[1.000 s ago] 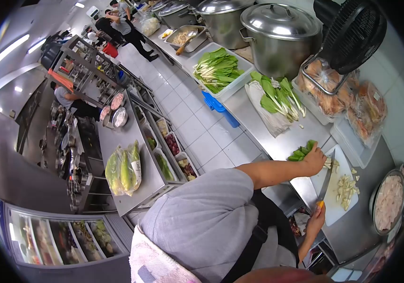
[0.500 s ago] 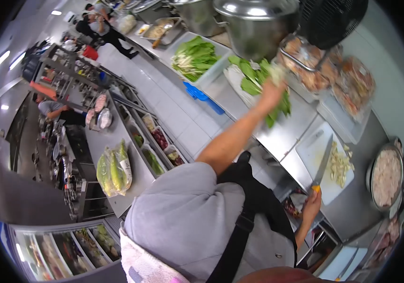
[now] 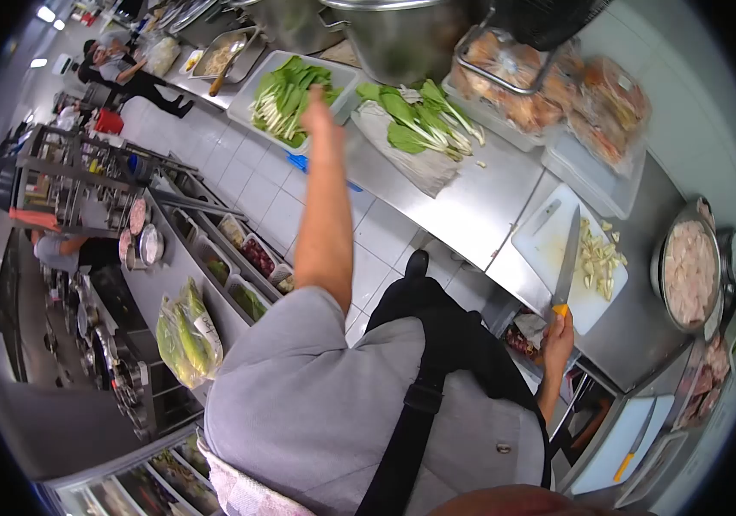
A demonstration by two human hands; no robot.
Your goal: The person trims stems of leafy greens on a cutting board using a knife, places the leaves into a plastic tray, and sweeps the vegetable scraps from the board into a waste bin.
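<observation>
My left hand [image 3: 321, 118] reaches to the right side of a plastic tub [image 3: 350, 83] of leafy greens [image 3: 286, 96] with pale stems. Its fingers are blurred among the leaves, so I cannot tell whether they grip any. More leafy greens [image 3: 415, 120] lie on a crumpled grey cloth or bag [image 3: 437, 172] on the steel counter. My right hand [image 3: 558, 335] is closed round the yellow-orange handle of a kitchen knife [image 3: 568, 265]. The knife's blade lies over a white cutting board [image 3: 548, 236], beside chopped pale pieces [image 3: 597, 258].
Behind the counter stand a large pot [image 3: 411, 47] and bagged meat [image 3: 514, 82]. A bowl of pale meat [image 3: 691, 273] is at the right. Another knife [image 3: 634, 447] rests on a board at lower right. Bagged long green vegetables [image 3: 187, 335] lie left. Other people [image 3: 118, 69] stand far off.
My left hand has moved left from the greens on the counter to the tub. Fewer greens lie on the counter. My right hand still holds the knife over the board.
</observation>
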